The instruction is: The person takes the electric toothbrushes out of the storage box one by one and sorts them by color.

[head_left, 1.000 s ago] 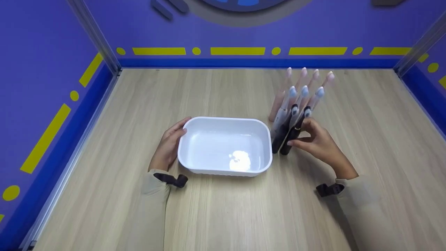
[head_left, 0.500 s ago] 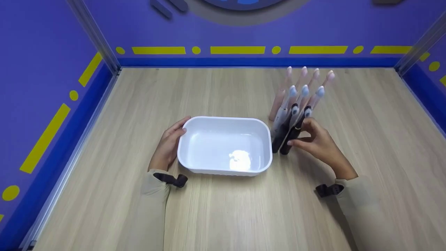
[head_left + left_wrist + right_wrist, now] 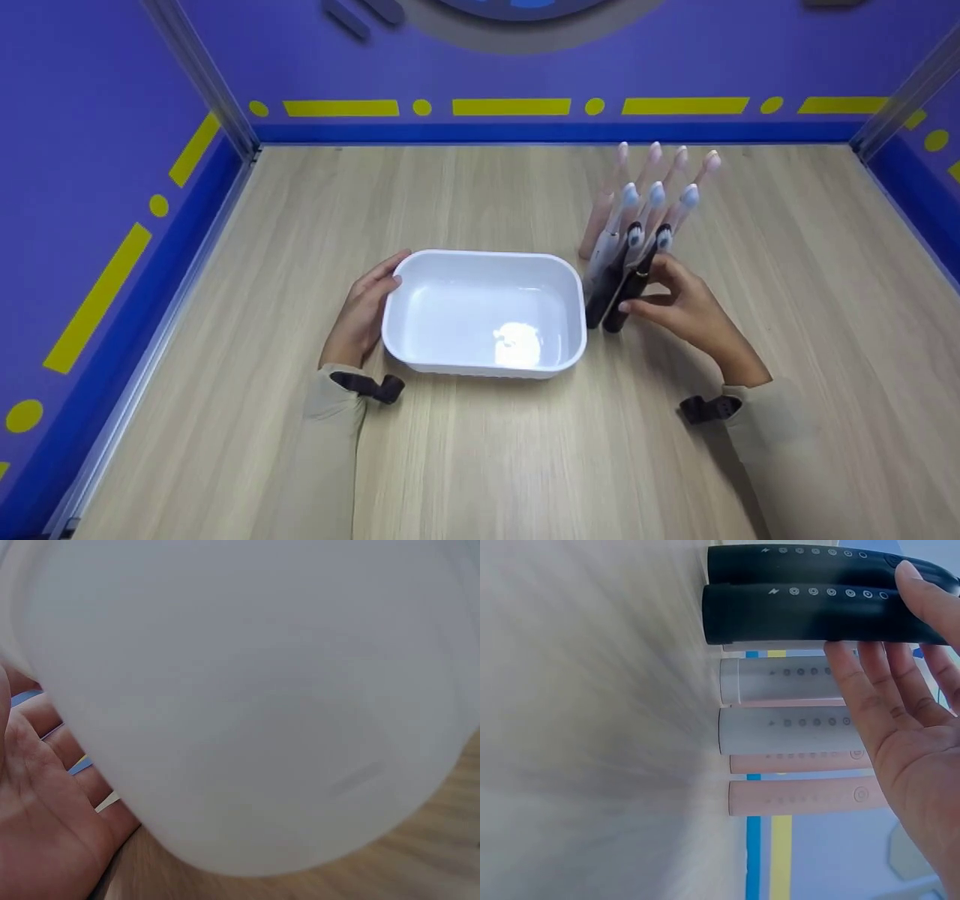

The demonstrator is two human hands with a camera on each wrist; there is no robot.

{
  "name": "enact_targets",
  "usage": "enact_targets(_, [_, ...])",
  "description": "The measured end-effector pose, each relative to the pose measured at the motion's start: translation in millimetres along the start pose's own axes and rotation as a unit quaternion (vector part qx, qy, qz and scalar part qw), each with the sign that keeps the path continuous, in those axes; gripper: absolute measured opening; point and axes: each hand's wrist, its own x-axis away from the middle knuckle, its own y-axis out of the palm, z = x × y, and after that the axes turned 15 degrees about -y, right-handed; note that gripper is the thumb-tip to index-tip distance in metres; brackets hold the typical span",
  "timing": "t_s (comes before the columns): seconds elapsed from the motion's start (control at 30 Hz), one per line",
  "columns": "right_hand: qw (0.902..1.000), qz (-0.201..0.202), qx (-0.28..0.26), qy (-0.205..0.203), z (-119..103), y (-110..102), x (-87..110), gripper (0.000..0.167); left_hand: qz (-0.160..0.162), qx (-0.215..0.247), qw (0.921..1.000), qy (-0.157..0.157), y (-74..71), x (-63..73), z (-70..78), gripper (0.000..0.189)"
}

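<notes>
In the head view, my left hand [image 3: 364, 311] rests against the left end of a white rectangular basin [image 3: 484, 371], its thumb at the rim. The left wrist view shows those fingers fairly straight along the outer wall. At the basin's right, my right hand [image 3: 686, 304] pinches the handle of a black electric toothbrush [image 3: 628, 292] between thumb and fingers. It stands upright, bristles toward me. A second black toothbrush [image 3: 609, 289] stands close at its left; both handles show in the right wrist view.
Behind the black pair stand several white electric toothbrushes [image 3: 602, 251] with blue-tinted heads, then several pink toothbrushes [image 3: 598, 225]. They form upright rows near the basin's right end. Blue walls with yellow marks enclose the wooden table [image 3: 465, 457].
The black toothbrush in my right hand seems to have shifted very slightly. The hands and the basin stay where they were.
</notes>
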Motion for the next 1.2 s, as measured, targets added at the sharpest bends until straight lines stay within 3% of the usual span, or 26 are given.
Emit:
enact_targets(0.3, [0.9997, -0.010, -0.009, 0.018, -3, -2, 1.3, 0.052, -0.004, 0.000, 1.0000, -0.004, -2.7, 0.0, -0.6, 0.047])
enact_targets(0.87, [0.9997, -0.009, -0.011, 0.017, -2, -5, 4.3, 0.054, -0.005, -0.005, 1.0000, 0.000, -2.6, -0.5, -1.4, 0.047])
enact_targets(1.2, [0.9996, -0.020, 0.015, 0.015, -3, -11, 5.2, 0.051, -0.003, -0.004, 1.0000, -0.004, -4.0, -3.4, -1.0, 0.048])
